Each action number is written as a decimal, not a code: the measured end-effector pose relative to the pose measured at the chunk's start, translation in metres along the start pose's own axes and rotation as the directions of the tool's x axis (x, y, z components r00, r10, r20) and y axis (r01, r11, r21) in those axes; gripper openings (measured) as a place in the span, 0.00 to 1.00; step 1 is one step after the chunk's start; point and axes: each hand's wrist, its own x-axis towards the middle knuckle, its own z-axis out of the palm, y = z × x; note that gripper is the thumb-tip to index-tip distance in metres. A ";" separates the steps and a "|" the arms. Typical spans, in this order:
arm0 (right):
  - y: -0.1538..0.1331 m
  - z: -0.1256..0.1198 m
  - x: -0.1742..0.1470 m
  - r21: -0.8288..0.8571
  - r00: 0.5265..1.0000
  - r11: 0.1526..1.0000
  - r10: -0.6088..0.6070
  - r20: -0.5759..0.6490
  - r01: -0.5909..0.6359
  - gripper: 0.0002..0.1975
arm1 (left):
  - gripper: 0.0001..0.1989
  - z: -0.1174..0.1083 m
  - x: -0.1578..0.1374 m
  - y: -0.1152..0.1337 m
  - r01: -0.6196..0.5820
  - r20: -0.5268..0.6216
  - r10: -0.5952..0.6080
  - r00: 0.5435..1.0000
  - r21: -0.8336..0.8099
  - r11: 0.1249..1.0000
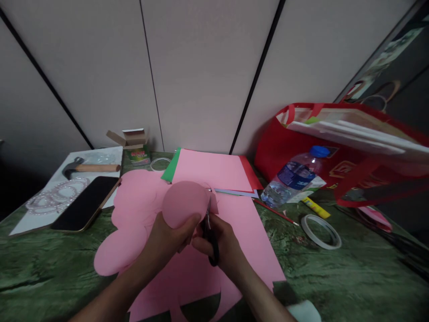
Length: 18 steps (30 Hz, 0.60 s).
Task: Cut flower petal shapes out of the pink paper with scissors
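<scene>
Pink paper piece (185,201): at 11 o'clock from your hands, lifted above the pink sheets (248,241); rounded, no clear long axis.
Scissors (214,252): long axis about 12 to 6, tips at 12; blades right at the piece's 3 o'clock edge. Blade gap too small to judge.
Left hand (176,232): closed, thumb on top, pinching the piece's near edge.
Right hand (217,235): closed round the scissor handles; nearer the edge at the blades.
Box (139,154): 11 o'clock, back of worktop (40,273); red lettering on green, you can't read it from here.
Bottle (291,176): 2 o'clock, tilted, dark-blue label, print not legible.
Red bag (278,141): 2 o'clock, behind bottle; gold emblem, unreadable.
Yellow tube (315,207): between 2 and 3; no readable writing.
</scene>
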 end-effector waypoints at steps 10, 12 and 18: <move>-0.002 0.002 0.001 -0.020 0.999 0.999 0.041 -0.007 -0.041 0.12 | 0.19 -0.001 0.000 0.001 0.013 -0.014 -0.013 1.000 0.037 0.999; -0.001 0.001 0.000 -0.017 0.999 0.999 0.041 -0.006 -0.041 0.11 | 0.19 -0.001 0.000 0.001 0.019 -0.016 -0.019 1.000 0.036 0.999; 0.001 0.000 0.001 -0.030 1.000 1.000 0.007 -0.003 -0.007 0.12 | 0.19 -0.001 -0.001 0.001 -0.006 -0.022 0.007 1.000 0.043 0.999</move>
